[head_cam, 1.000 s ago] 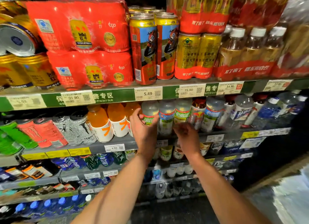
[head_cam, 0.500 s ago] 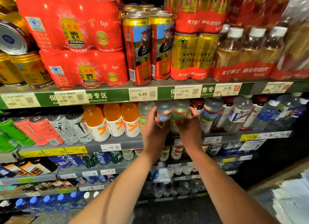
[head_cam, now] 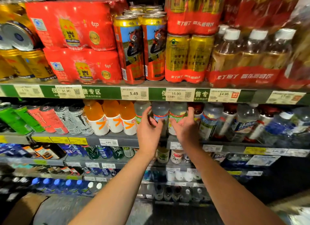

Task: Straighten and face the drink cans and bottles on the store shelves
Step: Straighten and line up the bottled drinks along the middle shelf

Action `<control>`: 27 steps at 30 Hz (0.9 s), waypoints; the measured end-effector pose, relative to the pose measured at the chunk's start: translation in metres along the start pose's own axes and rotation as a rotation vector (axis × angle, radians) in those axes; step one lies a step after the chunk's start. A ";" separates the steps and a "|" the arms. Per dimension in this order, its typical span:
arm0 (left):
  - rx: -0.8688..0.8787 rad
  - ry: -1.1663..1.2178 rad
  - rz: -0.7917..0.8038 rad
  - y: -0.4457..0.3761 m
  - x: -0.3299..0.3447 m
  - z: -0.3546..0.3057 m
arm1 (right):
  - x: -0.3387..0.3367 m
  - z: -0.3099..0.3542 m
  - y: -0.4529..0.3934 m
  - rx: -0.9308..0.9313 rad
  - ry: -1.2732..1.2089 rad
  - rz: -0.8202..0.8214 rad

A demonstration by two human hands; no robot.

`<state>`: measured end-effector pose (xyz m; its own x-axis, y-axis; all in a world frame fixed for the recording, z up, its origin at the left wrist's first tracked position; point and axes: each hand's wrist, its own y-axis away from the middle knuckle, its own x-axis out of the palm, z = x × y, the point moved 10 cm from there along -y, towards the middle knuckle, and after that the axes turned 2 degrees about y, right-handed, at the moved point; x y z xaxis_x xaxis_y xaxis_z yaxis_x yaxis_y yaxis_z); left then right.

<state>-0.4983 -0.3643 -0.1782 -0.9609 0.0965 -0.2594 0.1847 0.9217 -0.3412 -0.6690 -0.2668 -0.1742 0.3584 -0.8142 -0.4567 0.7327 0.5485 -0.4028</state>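
Left hand [head_cam: 148, 132] and right hand [head_cam: 186, 127], fingers spread, flank the blue-label clear bottle [head_cam: 160, 114] on the second shelf [head_cam: 117, 140]; contact is indeterminate. Hands cover its lower body. Orange bottles [head_cam: 110, 117] stand left. Labels blurred.

Cans [head_cam: 129, 48] stand on the shelf [head_cam: 100, 93] seemingly directly above bottles [head_cam: 160, 114].

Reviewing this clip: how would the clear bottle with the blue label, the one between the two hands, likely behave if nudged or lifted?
The clear blue-label bottle stands tall and narrow, so a push near its top would probably tip it into its close neighbours. It looks full, so likely fairly heavy for its size. Its smooth plastic wall may flex a little and slip under the left hand or right hand.
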 end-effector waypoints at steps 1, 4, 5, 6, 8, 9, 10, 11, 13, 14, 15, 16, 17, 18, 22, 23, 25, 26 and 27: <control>0.003 0.004 -0.050 0.000 -0.009 0.000 | -0.002 0.002 0.003 0.013 -0.008 -0.040; -0.014 0.020 -0.198 -0.004 -0.037 0.005 | 0.010 0.013 0.014 -0.010 -0.059 -0.028; -0.003 -0.026 -0.225 -0.008 -0.043 0.005 | 0.018 0.016 0.018 -0.016 -0.066 0.010; 0.008 -0.087 -0.222 -0.014 -0.045 0.004 | 0.026 0.018 0.021 -0.017 -0.071 0.049; 0.024 -0.191 -0.162 -0.026 -0.043 0.001 | 0.040 0.024 0.022 -0.023 -0.065 0.122; 0.033 -0.237 -0.133 -0.031 -0.041 0.000 | 0.047 0.027 0.022 -0.026 -0.049 0.156; 0.040 -0.282 -0.109 -0.035 -0.039 -0.001 | 0.052 0.029 0.022 -0.025 -0.032 0.181; 0.039 -0.319 -0.087 -0.038 -0.038 0.000 | 0.055 0.031 0.021 -0.017 -0.023 0.192; 0.016 -0.330 -0.049 -0.043 -0.038 0.001 | 0.055 0.033 0.019 0.005 -0.023 0.164; 0.014 -0.314 -0.036 -0.044 -0.039 0.002 | 0.053 0.035 0.018 0.006 -0.021 0.139; 0.025 -0.290 -0.027 -0.044 -0.040 0.001 | 0.050 0.036 0.017 -0.004 -0.008 0.115; 0.042 -0.265 -0.022 -0.042 -0.041 0.000 | 0.049 0.038 0.017 -0.011 0.012 0.098; 0.062 -0.235 -0.021 -0.039 -0.043 -0.001 | 0.048 0.039 0.017 -0.007 0.029 0.088; 0.080 -0.195 -0.021 -0.035 -0.045 -0.001 | 0.047 0.039 0.019 0.002 0.040 0.080; 0.027 -0.047 -0.035 -0.016 -0.060 0.016 | 0.043 0.051 0.027 -0.049 0.157 -0.010; -0.012 -0.011 -0.047 -0.013 -0.065 0.022 | 0.042 0.056 0.029 -0.080 0.194 -0.039; -0.080 0.110 -0.077 -0.009 -0.075 0.034 | 0.040 0.065 0.032 -0.143 0.273 -0.095; -0.107 0.171 -0.087 -0.008 -0.079 0.039 | 0.041 0.068 0.032 -0.161 0.308 -0.111; -0.128 0.216 -0.088 -0.007 -0.083 0.044 | 0.042 0.071 0.031 -0.165 0.335 -0.116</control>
<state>-0.4109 -0.3957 -0.1941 -0.9964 0.0793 -0.0301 0.0841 0.9688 -0.2332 -0.5902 -0.2974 -0.1500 0.0499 -0.7807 -0.6229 0.6448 0.5015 -0.5769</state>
